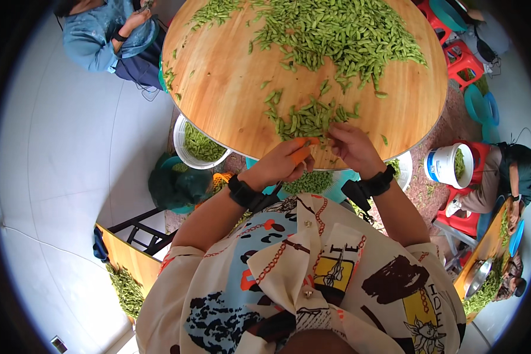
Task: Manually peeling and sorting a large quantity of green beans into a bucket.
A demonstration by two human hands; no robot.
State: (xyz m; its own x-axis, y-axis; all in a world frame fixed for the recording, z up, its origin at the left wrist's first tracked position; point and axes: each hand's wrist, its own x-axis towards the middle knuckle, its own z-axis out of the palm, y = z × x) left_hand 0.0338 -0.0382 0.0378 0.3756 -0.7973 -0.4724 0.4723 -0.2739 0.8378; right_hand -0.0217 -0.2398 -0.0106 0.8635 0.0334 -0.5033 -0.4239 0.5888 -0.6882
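Observation:
Over the near edge of the round wooden table (230,88), both my hands are close together beside a small pile of green soybean pods (312,117). My left hand (277,162) has orange coverings on its thumb and forefinger, and its fingers are curled in; what they hold is hidden. My right hand (354,146) is just right of it, thumb and fingertips pinched together at the pile's near edge. Anything in that pinch is too small to make out. Below my hands, under the table edge, is a teal basin (335,187) with shelled green beans (308,183).
A large heap of pods (348,41) covers the table's far side. A white basket of pods (180,133) stands below left, a white bucket (433,165) at right. Red stools (463,64) line the right. One person (94,38) sits far left, another (516,171) at right.

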